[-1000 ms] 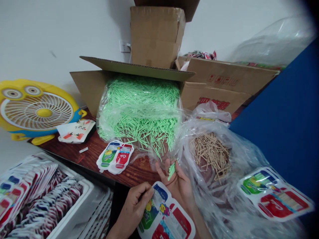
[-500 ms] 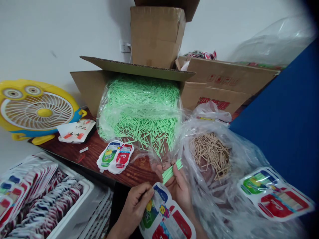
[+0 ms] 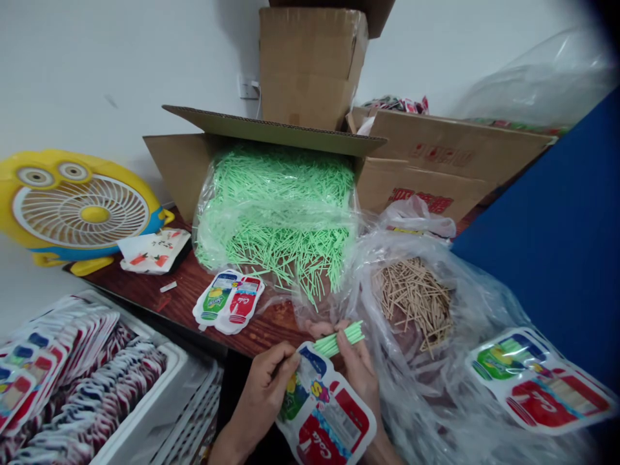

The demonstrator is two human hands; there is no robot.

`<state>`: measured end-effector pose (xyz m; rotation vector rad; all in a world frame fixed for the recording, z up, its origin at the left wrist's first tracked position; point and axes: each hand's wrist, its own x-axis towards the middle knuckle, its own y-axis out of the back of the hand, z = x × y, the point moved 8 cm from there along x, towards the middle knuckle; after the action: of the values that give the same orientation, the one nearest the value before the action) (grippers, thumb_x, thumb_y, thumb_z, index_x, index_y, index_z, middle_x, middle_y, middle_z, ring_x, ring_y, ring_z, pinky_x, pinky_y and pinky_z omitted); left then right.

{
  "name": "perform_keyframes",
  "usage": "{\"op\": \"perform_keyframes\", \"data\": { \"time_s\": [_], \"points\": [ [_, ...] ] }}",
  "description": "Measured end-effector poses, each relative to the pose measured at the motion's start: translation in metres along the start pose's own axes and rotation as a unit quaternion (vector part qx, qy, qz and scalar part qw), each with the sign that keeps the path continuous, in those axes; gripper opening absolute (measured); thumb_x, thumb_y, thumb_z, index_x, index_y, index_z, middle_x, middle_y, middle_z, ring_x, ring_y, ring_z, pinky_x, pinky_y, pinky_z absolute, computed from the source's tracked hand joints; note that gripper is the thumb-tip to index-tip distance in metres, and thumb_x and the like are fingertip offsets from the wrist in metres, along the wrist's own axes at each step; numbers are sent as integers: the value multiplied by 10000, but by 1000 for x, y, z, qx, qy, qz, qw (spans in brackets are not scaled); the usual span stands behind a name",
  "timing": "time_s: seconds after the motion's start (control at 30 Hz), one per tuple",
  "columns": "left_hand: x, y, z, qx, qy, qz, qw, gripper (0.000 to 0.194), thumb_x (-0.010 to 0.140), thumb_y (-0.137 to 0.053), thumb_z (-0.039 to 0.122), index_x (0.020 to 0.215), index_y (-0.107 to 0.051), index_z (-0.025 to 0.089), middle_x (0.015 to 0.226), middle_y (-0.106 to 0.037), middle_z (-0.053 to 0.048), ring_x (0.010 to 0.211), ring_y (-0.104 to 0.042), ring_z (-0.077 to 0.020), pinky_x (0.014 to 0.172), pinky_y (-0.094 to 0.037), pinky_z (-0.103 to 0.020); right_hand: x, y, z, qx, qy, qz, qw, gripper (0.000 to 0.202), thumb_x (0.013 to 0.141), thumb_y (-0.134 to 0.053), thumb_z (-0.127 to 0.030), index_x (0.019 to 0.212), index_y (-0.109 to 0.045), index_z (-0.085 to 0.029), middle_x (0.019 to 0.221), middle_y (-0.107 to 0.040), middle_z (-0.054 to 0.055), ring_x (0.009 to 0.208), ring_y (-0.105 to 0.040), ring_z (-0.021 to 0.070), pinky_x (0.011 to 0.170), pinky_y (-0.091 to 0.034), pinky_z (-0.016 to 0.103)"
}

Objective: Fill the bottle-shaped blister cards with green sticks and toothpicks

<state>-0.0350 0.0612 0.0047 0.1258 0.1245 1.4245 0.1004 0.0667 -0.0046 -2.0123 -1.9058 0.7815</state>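
Pinched between the thumb and fingers of my left hand [image 3: 264, 391] is the upper left edge of a printed pouch [image 3: 332, 416] with green and red bottle pictures. My right hand [image 3: 356, 365] grips a small bundle of light green sticks [image 3: 339, 339], whose left ends touch the pouch's top edge. Behind my hands, a plastic-lined box holds a heap of green sticks [image 3: 285, 194]. Brown sticks [image 3: 414, 297] lie in a clear plastic bag to the right. One similar pouch [image 3: 228, 301] lies flat on the table, and another [image 3: 542, 381] rests on the plastic at the right.
A white crate [image 3: 145, 407] full of pouches stands at the lower left. A yellow fan [image 3: 92, 213] and a floral packet [image 3: 157, 250] are at the left. Cardboard boxes [image 3: 310, 64] stand behind, and a blue panel [image 3: 547, 213] slants along the right.
The green bundle has tilted flatter, and its left ends have come down to the top of the pouch. The whole view has shifted slightly.
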Motion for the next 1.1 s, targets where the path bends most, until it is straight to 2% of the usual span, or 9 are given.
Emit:
{"op": "perform_keyframes", "data": {
  "time_s": [0.1,0.2,0.3,0.4,0.53,0.67,0.8,0.93,1.1],
  "points": [
    [5,-1,1,5,0,-20,1000,258,920,-494,328,730,-566,171,654,-477,28,614,-413,-118,587,-354,-206,-1,-4,1,17,-36,1,999,224,847,-616,-376,1015,-605,-229,1115,-699,35,879,-689,187,739,-548,284],
    [11,-1,2,-16,5,-43,999,251,917,-502,341,762,-588,163,677,-505,21,629,-427,-118,597,-367,-205,0,-21,-4,44,-74,-54,995,179,784,-697,-309,906,-613,-209,1141,-692,51,845,-692,181,734,-543,283],
    [17,0,0,-74,26,-50,996,253,905,-521,359,757,-574,161,682,-503,25,626,-429,-110,584,-373,-194,6,-31,-17,64,-73,-86,992,266,738,-745,-256,973,-624,-221,1148,-689,62,993,-665,203,884,-507,327],
    [24,0,-4,-118,44,-43,991,249,891,-544,366,750,-569,162,681,-506,30,618,-436,-104,572,-378,-186,15,-32,-36,63,-32,-98,993,342,792,-698,-298,1116,-598,-254,1246,-634,71,1158,-583,223,996,-439,393],
    [34,-4,-5,-149,45,-35,987,235,879,-565,367,763,-574,163,691,-522,28,624,-447,-105,571,-385,-187,25,-31,-53,-125,11,-130,984,298,887,-569,-348,1163,-629,-254,1289,-603,53,1202,-540,210,1071,-355,387],
    [42,-7,1,-164,30,-32,986,218,876,-573,360,799,-598,157,701,-535,22,624,-454,-109,579,-392,-197,27,-34,-59,-320,23,-196,927,331,904,-537,-328,1217,-621,-260,1272,-615,31,1201,-526,203,1108,-291,367],
    [46,-6,7,-189,22,-16,982,214,872,-582,352,806,-615,152,718,-565,12,628,-484,-110,592,-405,-198,25,-23,-75,-384,87,-181,901,348,925,-496,-304,1263,-580,-279,1293,-598,22,1202,-521,205,1082,-333,362],
    [48,-7,10,-195,8,-3,981,201,879,-575,343,817,-618,157,726,-558,12,636,-479,-111,599,-403,-200,23,-11,-76,-436,123,-157,878,351,880,-574,-263,1229,-613,-285,1260,-625,30,1166,-557,219,1042,-387,357],
    [48,-8,15,-139,-23,-3,990,204,890,-556,333,831,-636,155,737,-547,4,670,-465,-125,616,-387,-211,20,-16,-78,-429,158,-186,870,308,861,-591,-215,1154,-667,-277,1273,-616,35,1203,-533,225,1069,-365,381]
  ]
}}
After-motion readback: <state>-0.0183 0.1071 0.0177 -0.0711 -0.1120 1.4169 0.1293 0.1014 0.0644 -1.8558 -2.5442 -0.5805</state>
